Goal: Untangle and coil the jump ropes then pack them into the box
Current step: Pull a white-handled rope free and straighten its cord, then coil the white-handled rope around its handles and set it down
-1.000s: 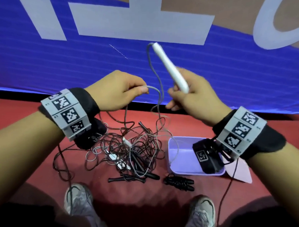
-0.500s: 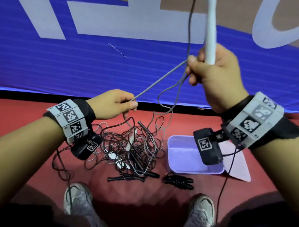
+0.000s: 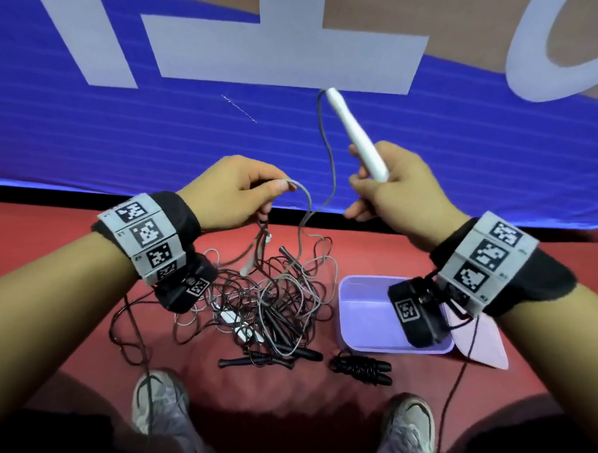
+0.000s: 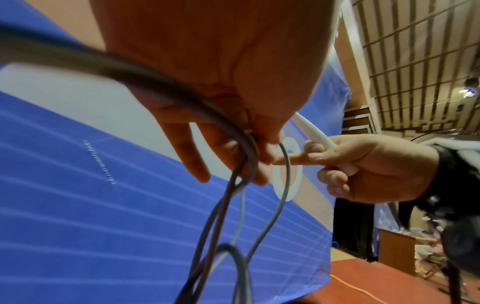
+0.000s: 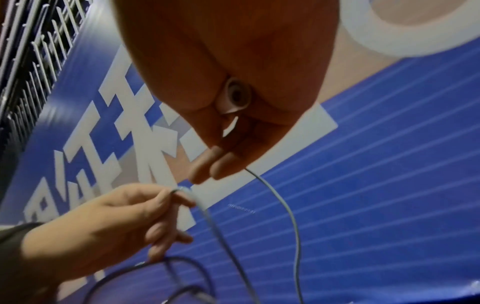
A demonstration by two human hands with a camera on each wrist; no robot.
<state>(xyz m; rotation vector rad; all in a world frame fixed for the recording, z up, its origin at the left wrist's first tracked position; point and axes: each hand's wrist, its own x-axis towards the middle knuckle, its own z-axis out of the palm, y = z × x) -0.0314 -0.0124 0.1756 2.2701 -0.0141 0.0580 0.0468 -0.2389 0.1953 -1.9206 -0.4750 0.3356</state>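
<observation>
Fingers of the right hand (image 3: 397,187) curled round a white handle (image 3: 355,134) tilted upward, while the left hand (image 3: 234,191) pinched its grey rope (image 3: 305,205) beside it. Tangled ropes (image 3: 270,296) lay on the red floor (image 3: 51,244), just left of the purple box (image 3: 363,326); one coiled black rope (image 3: 363,367) lay before it.

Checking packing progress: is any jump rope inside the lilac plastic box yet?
No: the lilac plastic box holds no rope; the coiled black jump rope lies on the floor beside it.
</observation>
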